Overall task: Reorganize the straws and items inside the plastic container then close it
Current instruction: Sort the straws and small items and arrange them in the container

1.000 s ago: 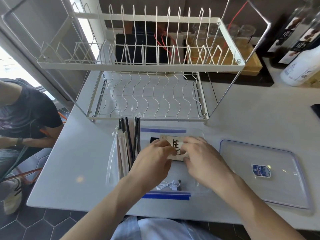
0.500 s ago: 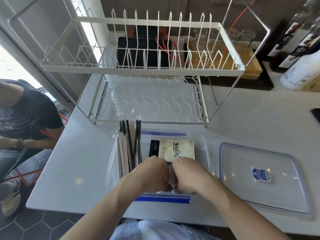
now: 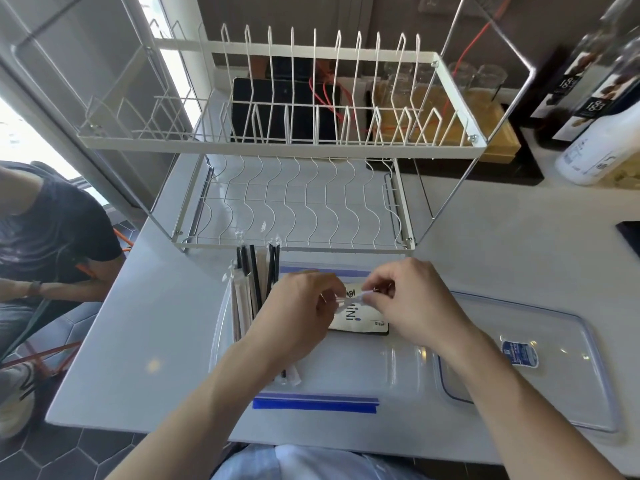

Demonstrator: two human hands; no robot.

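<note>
A clear plastic container point(image 3: 398, 368) with blue clips lies open on the white table. Black and paper-wrapped straws point(image 3: 251, 296) lie along its left side, sticking out past the far edge. A cream packet with "MINI" print point(image 3: 360, 318) lies at its far middle. My left hand point(image 3: 298, 317) and my right hand point(image 3: 412, 303) meet above the packet and pinch a small white cable point(image 3: 349, 301) between their fingertips. The clear lid point(image 3: 540, 362) with a blue sticker lies to the right of the container.
A white two-tier wire dish rack point(image 3: 294, 143) stands right behind the container. Bottles point(image 3: 595, 109) and a wooden tray with glasses point(image 3: 485, 109) are at the back right. A seated person point(image 3: 45, 244) is at the left, beside the table's edge.
Both hands left the packet, dropped to the container's near end where the white cable lay, then rose with it over the packet. The container's near end now holds nothing.
</note>
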